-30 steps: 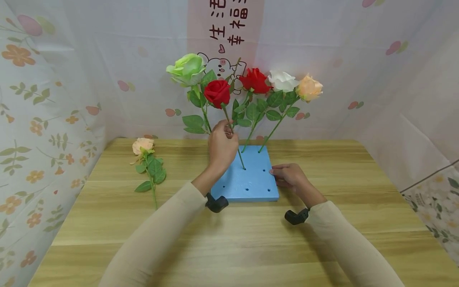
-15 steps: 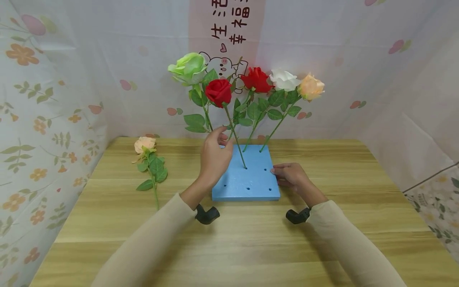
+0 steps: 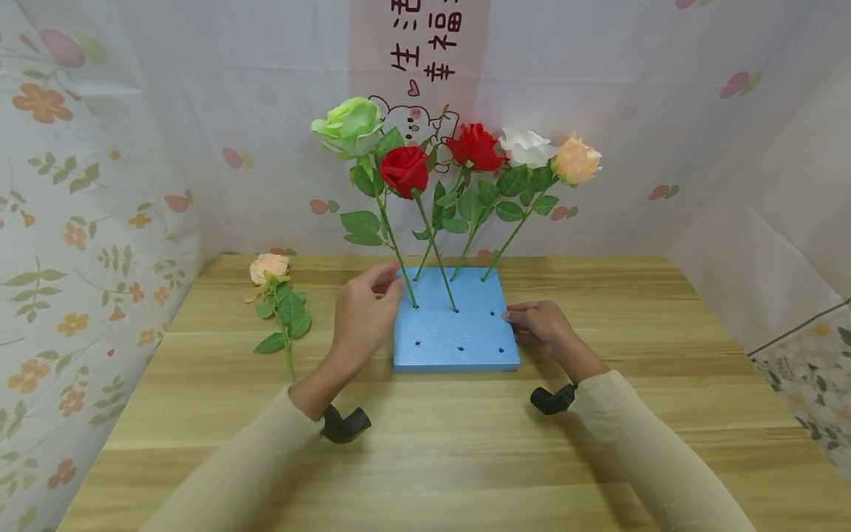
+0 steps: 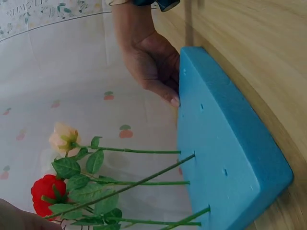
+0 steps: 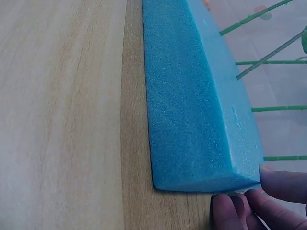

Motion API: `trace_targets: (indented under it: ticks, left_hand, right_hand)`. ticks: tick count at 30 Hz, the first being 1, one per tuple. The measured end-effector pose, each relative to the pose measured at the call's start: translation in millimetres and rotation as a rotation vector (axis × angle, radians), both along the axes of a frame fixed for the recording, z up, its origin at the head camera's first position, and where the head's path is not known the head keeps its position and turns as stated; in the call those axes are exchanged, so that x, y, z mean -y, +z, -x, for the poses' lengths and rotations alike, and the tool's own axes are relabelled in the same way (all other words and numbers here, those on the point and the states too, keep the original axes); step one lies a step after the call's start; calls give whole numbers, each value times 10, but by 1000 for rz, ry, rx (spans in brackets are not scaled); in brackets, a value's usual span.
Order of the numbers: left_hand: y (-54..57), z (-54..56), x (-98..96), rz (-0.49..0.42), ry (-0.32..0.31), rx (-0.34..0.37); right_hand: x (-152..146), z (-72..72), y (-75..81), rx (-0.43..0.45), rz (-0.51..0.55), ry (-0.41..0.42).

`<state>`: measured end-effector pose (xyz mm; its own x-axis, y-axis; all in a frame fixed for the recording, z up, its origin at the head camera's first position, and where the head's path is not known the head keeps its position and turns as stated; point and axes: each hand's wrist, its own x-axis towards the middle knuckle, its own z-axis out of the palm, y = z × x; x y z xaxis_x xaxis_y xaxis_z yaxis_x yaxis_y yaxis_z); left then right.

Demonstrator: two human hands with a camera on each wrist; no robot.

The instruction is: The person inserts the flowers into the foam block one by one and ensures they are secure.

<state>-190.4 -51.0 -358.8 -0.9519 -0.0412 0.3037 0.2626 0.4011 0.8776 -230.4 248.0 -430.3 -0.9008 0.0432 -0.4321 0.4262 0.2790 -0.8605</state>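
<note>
A light blue foam block [image 3: 439, 332] with holes lies on the table, several artificial roses standing in it. A red rose [image 3: 405, 171] and a green rose [image 3: 349, 128] rise from its middle row, both leaning left. Behind them stand another red rose [image 3: 476, 147], a white rose [image 3: 527, 147] and a peach rose [image 3: 576, 160]. My left hand [image 3: 366, 310] is at the block's left edge, fingers loosely bent and holding nothing. At the opposite edge my right hand [image 3: 541, 325] holds the block, its thumb [image 5: 283, 184] against the upper edge and its fingers by the side.
A second peach rose [image 3: 269, 270] lies on the wooden table [image 3: 452, 443], left of my left hand. Open holes show along the block's front row. A printed cloth [image 3: 266, 148] hangs close behind the standing roses.
My left hand has let go of the front red rose's stem and moved down and left to the block's edge. The rose stays standing at a lean. My right hand keeps its place.
</note>
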Motion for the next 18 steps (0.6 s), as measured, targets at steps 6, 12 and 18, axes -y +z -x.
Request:
trace_targets:
  ticks: [6, 12, 18]
  left_hand:
    - [4, -71, 232, 67, 41, -18]
    - [-19, -44, 499, 95, 122, 7]
    - [-48, 11, 725, 155, 179, 51]
  right_hand:
    - [4, -2, 14, 6, -3, 0]
    - [-6, 3, 30, 7, -2, -1]
    - [-12, 11, 10, 11, 3, 3]
